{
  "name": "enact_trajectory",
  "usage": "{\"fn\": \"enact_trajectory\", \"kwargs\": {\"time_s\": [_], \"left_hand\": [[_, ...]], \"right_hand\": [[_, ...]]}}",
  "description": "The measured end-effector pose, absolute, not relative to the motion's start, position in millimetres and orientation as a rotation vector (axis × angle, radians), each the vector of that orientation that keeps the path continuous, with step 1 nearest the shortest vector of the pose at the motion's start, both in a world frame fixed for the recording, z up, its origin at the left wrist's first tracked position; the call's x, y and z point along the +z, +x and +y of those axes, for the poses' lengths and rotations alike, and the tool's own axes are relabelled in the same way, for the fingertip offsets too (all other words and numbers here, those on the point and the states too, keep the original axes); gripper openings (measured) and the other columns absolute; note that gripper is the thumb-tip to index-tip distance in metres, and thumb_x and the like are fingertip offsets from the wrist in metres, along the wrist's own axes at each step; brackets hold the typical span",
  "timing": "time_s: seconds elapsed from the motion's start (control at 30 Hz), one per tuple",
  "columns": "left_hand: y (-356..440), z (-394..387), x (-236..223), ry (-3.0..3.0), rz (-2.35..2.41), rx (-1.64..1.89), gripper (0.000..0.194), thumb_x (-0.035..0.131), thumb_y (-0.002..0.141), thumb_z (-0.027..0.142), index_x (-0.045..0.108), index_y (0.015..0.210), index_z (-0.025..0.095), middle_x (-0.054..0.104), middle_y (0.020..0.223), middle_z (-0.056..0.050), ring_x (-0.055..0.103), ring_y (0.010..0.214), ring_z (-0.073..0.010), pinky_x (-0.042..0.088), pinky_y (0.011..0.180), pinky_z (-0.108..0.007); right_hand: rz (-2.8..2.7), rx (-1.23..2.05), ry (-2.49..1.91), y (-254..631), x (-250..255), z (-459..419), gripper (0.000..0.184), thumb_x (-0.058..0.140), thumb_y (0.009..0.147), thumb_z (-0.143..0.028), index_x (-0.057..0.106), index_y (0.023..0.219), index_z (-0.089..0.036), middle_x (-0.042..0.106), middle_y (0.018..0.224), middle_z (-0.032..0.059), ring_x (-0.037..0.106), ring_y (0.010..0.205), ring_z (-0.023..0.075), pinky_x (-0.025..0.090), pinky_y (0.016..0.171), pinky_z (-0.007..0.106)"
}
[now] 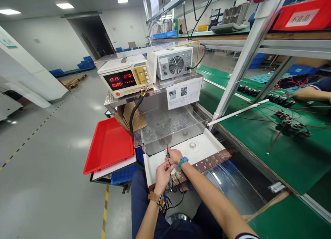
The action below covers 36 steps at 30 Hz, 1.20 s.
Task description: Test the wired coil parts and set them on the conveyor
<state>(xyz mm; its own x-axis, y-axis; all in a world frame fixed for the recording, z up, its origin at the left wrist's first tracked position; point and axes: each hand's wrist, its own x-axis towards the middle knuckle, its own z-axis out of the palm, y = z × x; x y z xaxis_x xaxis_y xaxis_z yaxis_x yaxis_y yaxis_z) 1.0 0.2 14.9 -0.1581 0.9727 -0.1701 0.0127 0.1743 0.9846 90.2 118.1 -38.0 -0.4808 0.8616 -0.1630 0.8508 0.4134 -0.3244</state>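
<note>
Over the white tray-like fixture (207, 146), my left hand (163, 176) is closed in a pinch on a thin red wire (168, 158). Just beyond it, my right hand (175, 156) is closed around a small dark part with some green on it, mostly hidden by the fingers. The red wire rises beside that part and runs down to the left fingertips. Along the fixture's near edge lies a brown strip with metal studs (210, 161). Clips and cables (173, 184) hang from the strip below my hands. A round white seat (192, 145) sits in the fixture to the right.
A power supply (125, 77) with lit red digits stands on a metal shelf, beside a grey fan-backed unit (175, 63). A red tray (110, 146) is at left. On the green bench (279, 156) lie wired black parts (292, 123) and a white tube (238, 112); another person's arm (311, 93) reaches in.
</note>
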Motion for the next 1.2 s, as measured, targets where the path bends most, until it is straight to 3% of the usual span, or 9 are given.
{"fn": "enact_trajectory", "kwargs": {"time_s": [0.23,1.2], "left_hand": [[4,-1,-6,1.038,1.413,1.102,0.027,0.073,0.067,0.038,0.068,0.081,0.016,0.074,0.074,-0.008,0.070,0.079,-0.0238,0.050,0.074,-0.032],[3,-1,-6,0.999,1.385,1.084,0.024,0.073,0.065,0.036,0.065,0.075,0.016,0.070,0.066,-0.004,0.065,0.067,-0.0193,0.045,0.065,-0.028]], "right_hand": [[-2.615,0.569,-1.569,91,-35,118,0.038,0.057,0.083,-0.042,0.053,0.112,-0.018,0.072,0.098,0.0117,0.067,0.092,0.0258,0.043,0.072,0.029],[-2.569,0.604,-1.604,90,-30,114,0.039,0.058,0.082,-0.043,0.054,0.112,-0.019,0.072,0.097,0.0103,0.067,0.093,0.0256,0.042,0.074,0.029]]}}
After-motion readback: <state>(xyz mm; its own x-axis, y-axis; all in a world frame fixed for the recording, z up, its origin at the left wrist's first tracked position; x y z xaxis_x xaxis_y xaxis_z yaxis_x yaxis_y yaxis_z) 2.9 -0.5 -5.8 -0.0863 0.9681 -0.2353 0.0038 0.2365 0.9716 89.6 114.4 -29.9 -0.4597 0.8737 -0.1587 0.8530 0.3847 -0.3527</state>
